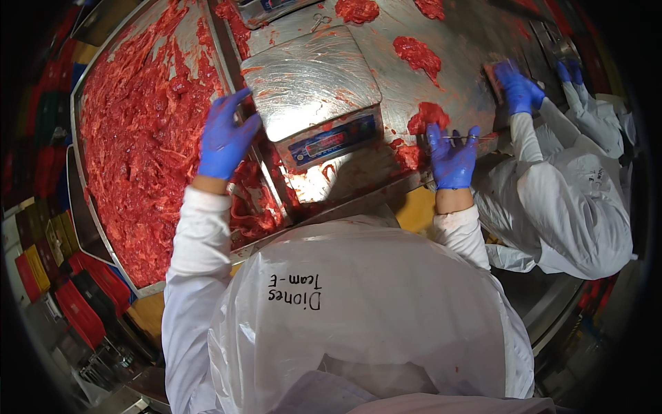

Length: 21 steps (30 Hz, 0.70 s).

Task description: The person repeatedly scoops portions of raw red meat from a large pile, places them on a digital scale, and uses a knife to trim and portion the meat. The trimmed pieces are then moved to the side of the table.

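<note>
My left hand (227,134), in a blue glove, is open with fingers apart and nothing in it. It hovers at the inner edge of a large metal tray (219,52) full of red raw meat trimmings (141,152), left of a scale (310,83). The scale's steel platform is bare and smeared. In my right hand (453,160), also blue-gloved, is a thin metal tool resembling scissors (483,138), pointing right; its handles are largely hidden. Just beyond that hand lies a meat piece (429,117), with a smaller meat scrap (408,156) to its left.
More meat portions (418,56) lie across the steel table (386,90). Scissors (321,22) rest behind the scale, near a second scale (265,10). At right, a co-worker's gloved hand (518,88) is over the table; another person's hands (569,72) are beyond.
</note>
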### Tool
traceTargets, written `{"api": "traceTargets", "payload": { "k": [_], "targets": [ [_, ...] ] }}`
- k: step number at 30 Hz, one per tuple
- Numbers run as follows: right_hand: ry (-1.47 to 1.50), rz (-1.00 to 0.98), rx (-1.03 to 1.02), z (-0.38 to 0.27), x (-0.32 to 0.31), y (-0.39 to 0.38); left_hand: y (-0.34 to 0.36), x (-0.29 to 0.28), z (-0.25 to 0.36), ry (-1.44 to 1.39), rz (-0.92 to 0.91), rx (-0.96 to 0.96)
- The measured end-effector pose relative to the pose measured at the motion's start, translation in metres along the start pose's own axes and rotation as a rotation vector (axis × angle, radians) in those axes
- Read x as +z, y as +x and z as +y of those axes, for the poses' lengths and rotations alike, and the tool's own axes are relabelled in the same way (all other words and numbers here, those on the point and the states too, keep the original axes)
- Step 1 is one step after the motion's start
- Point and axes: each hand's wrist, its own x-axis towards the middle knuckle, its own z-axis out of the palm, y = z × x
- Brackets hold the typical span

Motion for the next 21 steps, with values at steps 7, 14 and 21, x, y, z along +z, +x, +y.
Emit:
{"api": "traceTargets", "payload": {
  "k": [7,14,21],
  "targets": [
    [-0.686,-0.601,-0.15,0.035,-0.012,-0.005,-0.119,0.017,-0.124,0.388,-0.232,-0.23],
    [-0.905,-0.25,-0.3,0.016,0.004,0.105,-0.064,-0.038,-0.054,0.122,-0.293,-0.249],
    [-0.935,-0.696,-0.555,0.074,-0.024,-0.009,0.004,-0.043,0.048,-0.2,-0.107,0.102]
  ]
}}
